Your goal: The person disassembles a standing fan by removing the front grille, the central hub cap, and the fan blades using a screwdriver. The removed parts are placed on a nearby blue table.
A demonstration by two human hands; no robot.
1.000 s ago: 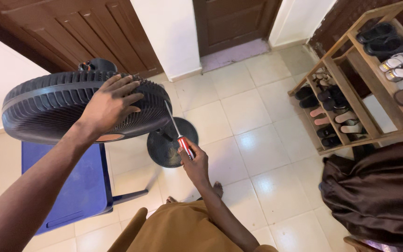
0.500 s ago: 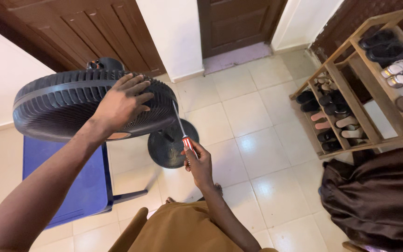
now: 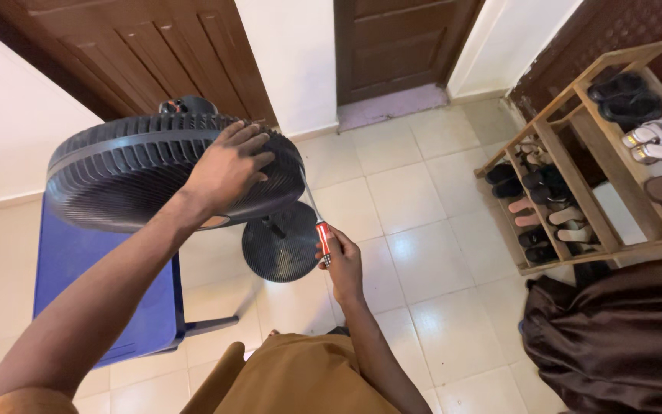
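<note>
My left hand (image 3: pixel 227 169) lies flat, fingers spread, on the black grille of a standing fan's head (image 3: pixel 132 172), which is tilted face up. My right hand (image 3: pixel 341 264) grips a red-handled screwdriver (image 3: pixel 321 232); its metal shaft points up to the right edge of the grille. The fan's round black base (image 3: pixel 277 249) stands on the tiled floor below, between the two hands.
A blue plastic table (image 3: pixel 101 284) stands under the fan at left. A wooden shoe rack (image 3: pixel 576 161) with several pairs of shoes is at right, dark brown cloth (image 3: pixel 622 330) below it. Wooden doors line the far wall. My brown-clothed lap (image 3: pixel 293 379) is at the bottom.
The view has shifted, so the fan and both hands sit a little further right in the picture. The grip on the fan and the screwdriver is unchanged.
</note>
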